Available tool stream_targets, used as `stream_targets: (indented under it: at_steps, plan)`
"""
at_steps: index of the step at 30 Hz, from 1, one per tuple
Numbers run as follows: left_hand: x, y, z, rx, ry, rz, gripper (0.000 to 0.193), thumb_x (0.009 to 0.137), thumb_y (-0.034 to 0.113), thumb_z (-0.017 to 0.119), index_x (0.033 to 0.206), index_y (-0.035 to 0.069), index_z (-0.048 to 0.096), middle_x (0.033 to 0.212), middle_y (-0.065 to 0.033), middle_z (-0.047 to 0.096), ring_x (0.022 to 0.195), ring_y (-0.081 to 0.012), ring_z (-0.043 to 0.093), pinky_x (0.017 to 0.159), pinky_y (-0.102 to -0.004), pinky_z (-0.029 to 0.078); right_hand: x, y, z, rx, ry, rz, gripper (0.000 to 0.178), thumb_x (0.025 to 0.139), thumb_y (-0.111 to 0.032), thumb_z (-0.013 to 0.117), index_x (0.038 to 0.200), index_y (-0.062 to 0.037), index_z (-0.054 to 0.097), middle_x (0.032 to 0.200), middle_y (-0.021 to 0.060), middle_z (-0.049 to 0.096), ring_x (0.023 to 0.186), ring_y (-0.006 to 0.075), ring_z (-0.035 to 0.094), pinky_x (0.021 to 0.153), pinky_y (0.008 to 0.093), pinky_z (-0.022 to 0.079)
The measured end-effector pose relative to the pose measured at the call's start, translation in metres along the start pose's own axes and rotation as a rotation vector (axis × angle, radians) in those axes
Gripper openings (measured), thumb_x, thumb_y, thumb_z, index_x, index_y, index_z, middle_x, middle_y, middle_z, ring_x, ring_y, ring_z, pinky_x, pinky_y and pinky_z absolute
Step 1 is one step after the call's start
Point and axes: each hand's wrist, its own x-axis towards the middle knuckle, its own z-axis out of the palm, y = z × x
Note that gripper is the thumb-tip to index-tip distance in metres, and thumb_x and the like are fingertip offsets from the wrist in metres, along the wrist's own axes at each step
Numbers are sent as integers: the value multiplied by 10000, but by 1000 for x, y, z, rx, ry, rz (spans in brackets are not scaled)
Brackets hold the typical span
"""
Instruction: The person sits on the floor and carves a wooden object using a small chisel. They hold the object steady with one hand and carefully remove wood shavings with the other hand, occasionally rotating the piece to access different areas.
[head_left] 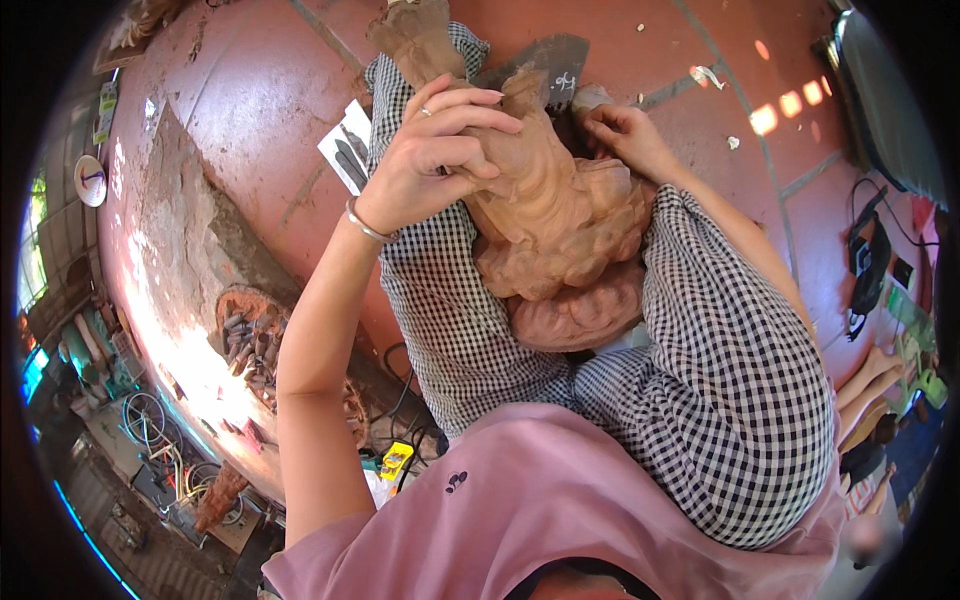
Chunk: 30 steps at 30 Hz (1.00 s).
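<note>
OK so nearest to the camera there's a pink shirt [600,480], then black-and-white checked trousers [730,370] with the legs apart. Sitting between them is a chunky brown carving [560,215], all swirls and rounded lumps, with its lumpy, rounded end toward the body.

The left hand [430,150] is over the carving's upper left part. Its fingers are bent and a little apart, pointing right across the top, so the carving is below and to the right of them. The thumb sits lower, near the same surface. Can't tell if it's actually pinching anything, or how firmly the fingertips press. There's a thin ring [426,111] on one finger and a bracelet [372,222] at the wrist.

The right hand [625,140] is at the far right side, its fingers curled in toward the carving, so the piece lies just left of them. The tips are partly lost in shadow, so no clue if they're gripping something.

Just past the carving there's a dark flat piece [560,60] with white marks. Left of the leg, a white sheet with dark shapes [340,145] lies on the red tiles [270,150]. Further left there's a big wooden slab [190,210] near a heap of small tools [255,340], and way off right, a black bag [868,245].
</note>
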Motion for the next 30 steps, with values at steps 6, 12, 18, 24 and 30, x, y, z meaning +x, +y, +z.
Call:
stream_targets:
  at_steps: [6, 12, 18, 24, 30]
  plan:
    - [14, 20, 28, 81, 124, 38, 149, 714, 126, 781, 704, 178, 641, 1074, 53, 705, 1166, -177, 594, 1104, -471, 278, 2, 0, 0, -62, 9, 17, 183, 984, -130, 579, 1040, 20, 667, 755, 23, 634, 649, 88, 593, 583, 249, 503]
    - [-6, 16, 18, 32, 121, -57, 192, 675, 81, 770, 652, 134, 587, 1090, 31, 702, 1194, -222, 578, 1110, -498, 273, 0, 4, 0, 21, -7, 26, 180, 981, -142, 591, 1035, 10, 671, 748, 25, 634, 652, 86, 595, 580, 256, 498]
    - [23, 44, 52, 215, 307, -227, 222, 690, 88, 753, 678, 117, 533, 1100, 28, 685, 1157, -195, 579, 1119, -497, 238, 5, 1, 1, -155, 32, -36, 179, 985, -142, 587, 1029, 11, 668, 729, 19, 622, 651, 84, 597, 578, 245, 504]
    - [-4, 75, 53, 212, 342, -428, 237, 739, 93, 754, 671, 111, 528, 1185, -20, 644, 1224, -295, 535, 1123, -561, 227, 0, 0, 2, 2, 4, 51, 186, 974, -146, 594, 1008, 22, 667, 731, 26, 629, 651, 96, 604, 576, 266, 489]
    - [38, 60, 65, 374, 376, -523, 237, 728, 88, 747, 652, 101, 523, 1213, -40, 631, 1280, -291, 489, 1116, -634, 211, 3, 4, 1, -65, 27, -46, 179, 979, -136, 587, 1005, 21, 668, 733, 21, 631, 627, 92, 588, 581, 267, 490]
